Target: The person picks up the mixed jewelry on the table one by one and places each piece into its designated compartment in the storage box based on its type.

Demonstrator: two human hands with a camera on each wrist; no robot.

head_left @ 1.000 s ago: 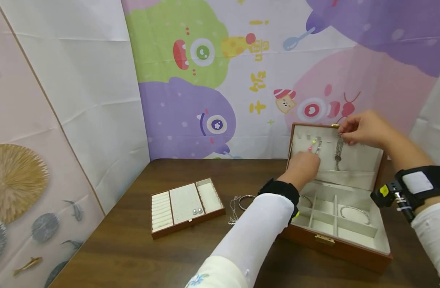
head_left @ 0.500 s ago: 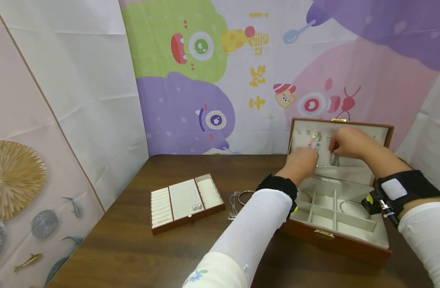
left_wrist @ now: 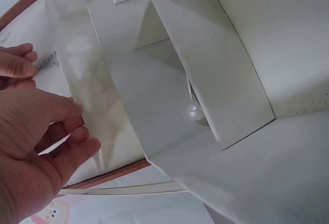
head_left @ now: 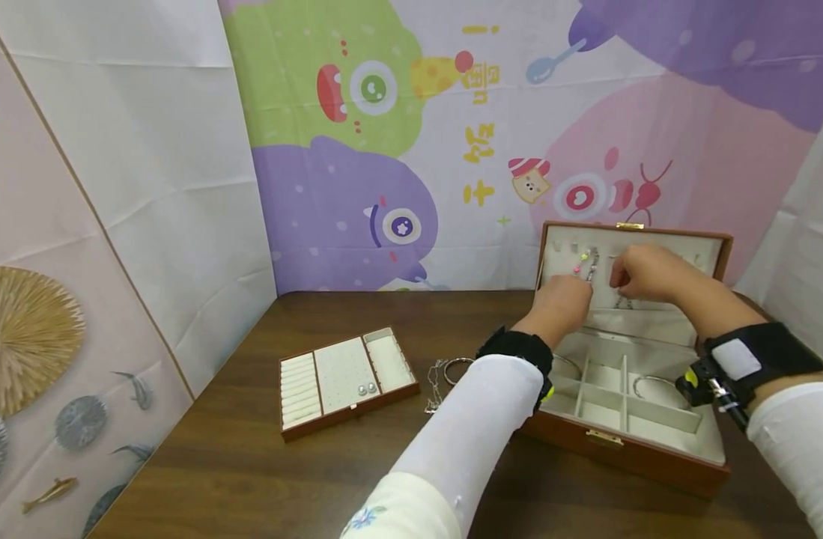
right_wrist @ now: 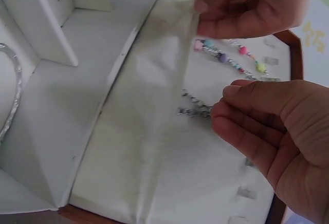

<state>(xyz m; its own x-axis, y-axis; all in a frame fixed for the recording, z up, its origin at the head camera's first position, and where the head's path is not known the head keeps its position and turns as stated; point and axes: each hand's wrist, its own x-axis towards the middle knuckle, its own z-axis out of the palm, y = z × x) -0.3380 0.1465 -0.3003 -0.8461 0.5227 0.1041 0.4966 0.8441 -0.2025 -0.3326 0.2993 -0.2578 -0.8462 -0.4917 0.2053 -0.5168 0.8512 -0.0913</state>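
The brown jewelry box (head_left: pixel 623 468) stands with its lid up, and a cream fabric pocket (right_wrist: pixel 136 111) crosses the lid's lower inside. In the right wrist view my left hand (right_wrist: pixel 257 8) pinches the pocket's upper edge and draws it away from the lid. My right hand (head_left: pixel 654 273) pinches a silver chain (right_wrist: pixel 194 108) between thumb and fingertips. The chain's lower end lies at the pocket's edge; its upper part is hidden by my fingers. A colorful beaded strand (right_wrist: pixel 241 62) hangs on the lid between the hands.
Inside the box are dividers, a silver bangle (head_left: pixel 659 391) and a pearl pendant (left_wrist: pixel 195 112). Left of it a jewelry tray (head_left: pixel 317 428) bears pearl earrings (head_left: pixel 367 389). Between tray and box lie a silver necklace (head_left: pixel 433 389) and a ring-shaped bangle (head_left: pixel 457 370).
My right hand has come down from the lid's top edge with the hanging chain, lowering its end to the pocket. My left hand stays near the pocket.
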